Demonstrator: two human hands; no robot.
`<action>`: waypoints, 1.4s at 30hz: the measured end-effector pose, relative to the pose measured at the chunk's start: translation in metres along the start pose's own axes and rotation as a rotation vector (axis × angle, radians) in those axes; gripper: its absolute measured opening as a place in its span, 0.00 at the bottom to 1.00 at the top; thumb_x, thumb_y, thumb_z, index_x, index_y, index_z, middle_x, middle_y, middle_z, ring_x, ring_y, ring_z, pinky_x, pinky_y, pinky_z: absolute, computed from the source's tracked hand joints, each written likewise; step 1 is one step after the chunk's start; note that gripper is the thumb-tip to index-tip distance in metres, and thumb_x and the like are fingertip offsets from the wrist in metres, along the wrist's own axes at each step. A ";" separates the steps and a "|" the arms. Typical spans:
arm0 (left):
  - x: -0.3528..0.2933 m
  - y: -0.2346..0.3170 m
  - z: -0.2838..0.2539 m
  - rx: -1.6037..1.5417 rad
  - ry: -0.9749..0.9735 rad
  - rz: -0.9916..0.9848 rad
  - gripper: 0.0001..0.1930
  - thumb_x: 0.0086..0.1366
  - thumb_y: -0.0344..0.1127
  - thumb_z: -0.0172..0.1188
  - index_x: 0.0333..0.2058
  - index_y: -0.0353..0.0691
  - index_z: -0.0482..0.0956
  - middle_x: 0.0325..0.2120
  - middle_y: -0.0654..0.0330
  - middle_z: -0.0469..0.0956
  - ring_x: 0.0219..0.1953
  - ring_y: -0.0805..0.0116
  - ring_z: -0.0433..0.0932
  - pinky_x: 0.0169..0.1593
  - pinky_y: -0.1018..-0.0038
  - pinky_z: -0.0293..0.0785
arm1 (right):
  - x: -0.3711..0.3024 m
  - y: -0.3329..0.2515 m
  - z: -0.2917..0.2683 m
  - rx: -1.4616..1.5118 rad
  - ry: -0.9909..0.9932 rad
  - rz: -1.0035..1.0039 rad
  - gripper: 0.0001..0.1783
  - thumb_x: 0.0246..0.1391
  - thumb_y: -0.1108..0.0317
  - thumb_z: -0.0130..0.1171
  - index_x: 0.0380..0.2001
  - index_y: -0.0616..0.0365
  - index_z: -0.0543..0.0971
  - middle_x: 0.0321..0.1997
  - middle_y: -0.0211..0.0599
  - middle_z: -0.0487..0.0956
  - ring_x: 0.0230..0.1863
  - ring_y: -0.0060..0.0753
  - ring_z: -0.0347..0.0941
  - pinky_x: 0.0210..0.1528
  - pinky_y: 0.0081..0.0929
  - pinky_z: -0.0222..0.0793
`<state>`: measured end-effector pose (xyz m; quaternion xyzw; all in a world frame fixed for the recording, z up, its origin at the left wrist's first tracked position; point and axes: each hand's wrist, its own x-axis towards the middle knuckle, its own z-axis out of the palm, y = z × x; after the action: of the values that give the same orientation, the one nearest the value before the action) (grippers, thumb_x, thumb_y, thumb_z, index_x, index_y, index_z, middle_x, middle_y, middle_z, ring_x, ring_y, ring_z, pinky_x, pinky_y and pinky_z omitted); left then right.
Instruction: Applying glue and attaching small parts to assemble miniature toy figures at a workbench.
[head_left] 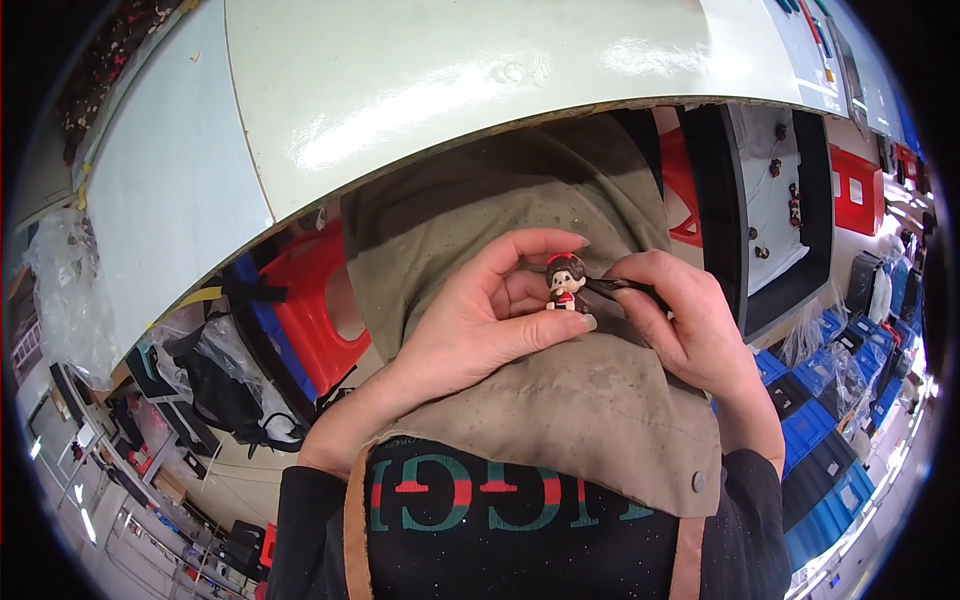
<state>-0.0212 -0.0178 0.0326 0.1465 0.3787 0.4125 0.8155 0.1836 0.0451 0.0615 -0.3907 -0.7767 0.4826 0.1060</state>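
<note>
My left hand (465, 320) is closed round a small figurine (568, 284), held upright between thumb and fingers above my lap. It has dark brown hair, a pale face, a red mark on top and a red patch on its front. In my right hand (688, 305), thumb and fingers pinch a thin, dark, pen-like tool (603, 284). The tool's tip meets or nearly meets the side of the figurine's head; the kind of tip is too small to make out. Under both hands lies a brown-olive apron (520, 400) with dark specks on it.
A pale, glossy worktable (450, 80) curves across in front of me. On the right, a black-rimmed tray (815, 240) with white lining holds several small figurines. Red stools (325, 310) stand beneath the table; blue crates (805, 440) are stacked at right. A black bag (215, 380) lies at left.
</note>
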 end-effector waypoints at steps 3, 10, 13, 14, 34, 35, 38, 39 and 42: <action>-0.001 0.001 0.000 0.004 0.001 -0.001 0.28 0.56 0.20 0.61 0.55 0.37 0.64 0.46 0.62 0.71 0.47 0.74 0.73 0.50 0.78 0.71 | 0.003 -0.002 0.003 -0.073 -0.024 -0.039 0.08 0.51 0.75 0.55 0.37 0.62 0.73 0.33 0.42 0.75 0.32 0.44 0.73 0.35 0.31 0.68; 0.001 0.000 0.002 0.018 0.001 -0.008 0.27 0.56 0.20 0.60 0.54 0.37 0.63 0.46 0.61 0.71 0.47 0.74 0.73 0.51 0.78 0.71 | 0.002 -0.002 0.003 -0.098 -0.044 0.015 0.09 0.50 0.74 0.57 0.36 0.62 0.74 0.33 0.42 0.75 0.33 0.46 0.74 0.34 0.33 0.69; 0.002 0.000 0.003 0.024 -0.004 -0.001 0.27 0.56 0.20 0.60 0.54 0.37 0.63 0.46 0.60 0.71 0.47 0.74 0.73 0.51 0.78 0.71 | 0.002 -0.002 0.002 -0.106 -0.036 0.015 0.09 0.51 0.74 0.57 0.36 0.62 0.74 0.33 0.42 0.76 0.33 0.46 0.74 0.34 0.33 0.69; 0.002 0.000 0.003 0.023 -0.004 0.000 0.27 0.56 0.20 0.60 0.54 0.37 0.63 0.46 0.60 0.71 0.47 0.74 0.73 0.51 0.78 0.71 | 0.002 -0.001 0.001 -0.116 -0.038 0.014 0.09 0.51 0.74 0.57 0.36 0.62 0.74 0.33 0.42 0.76 0.33 0.46 0.74 0.34 0.33 0.69; 0.001 -0.002 -0.001 0.024 -0.002 0.007 0.27 0.56 0.20 0.60 0.54 0.36 0.63 0.46 0.60 0.71 0.46 0.75 0.72 0.50 0.79 0.71 | 0.003 -0.003 0.006 -0.146 0.008 -0.050 0.09 0.50 0.76 0.56 0.37 0.61 0.74 0.30 0.41 0.75 0.30 0.44 0.73 0.31 0.32 0.68; 0.001 -0.003 -0.001 0.024 -0.001 0.007 0.27 0.56 0.20 0.60 0.54 0.36 0.63 0.46 0.60 0.71 0.46 0.75 0.72 0.50 0.79 0.71 | 0.003 -0.003 0.006 -0.154 0.007 -0.057 0.09 0.50 0.76 0.56 0.37 0.61 0.74 0.30 0.41 0.75 0.30 0.44 0.73 0.31 0.32 0.68; 0.002 -0.003 0.000 0.035 -0.009 0.017 0.27 0.56 0.20 0.60 0.54 0.36 0.63 0.46 0.60 0.71 0.47 0.75 0.72 0.51 0.78 0.71 | 0.002 -0.003 0.004 -0.171 0.000 -0.043 0.09 0.49 0.76 0.57 0.37 0.60 0.74 0.29 0.41 0.75 0.29 0.44 0.73 0.30 0.33 0.67; 0.002 -0.003 0.001 0.024 -0.009 0.011 0.27 0.56 0.20 0.60 0.54 0.36 0.63 0.46 0.60 0.71 0.47 0.75 0.72 0.51 0.78 0.71 | 0.002 -0.003 0.004 -0.171 -0.001 -0.044 0.09 0.49 0.76 0.57 0.37 0.60 0.74 0.29 0.41 0.75 0.29 0.44 0.73 0.30 0.33 0.67; 0.003 -0.004 0.000 0.025 -0.009 0.008 0.26 0.57 0.20 0.60 0.54 0.36 0.63 0.46 0.60 0.71 0.47 0.74 0.72 0.51 0.78 0.71 | 0.001 -0.004 0.003 -0.189 -0.010 -0.047 0.10 0.49 0.76 0.57 0.37 0.60 0.74 0.28 0.41 0.74 0.28 0.44 0.73 0.29 0.33 0.67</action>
<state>-0.0176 -0.0184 0.0289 0.1599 0.3796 0.4106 0.8135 0.1788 0.0432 0.0633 -0.3782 -0.8282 0.4065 0.0764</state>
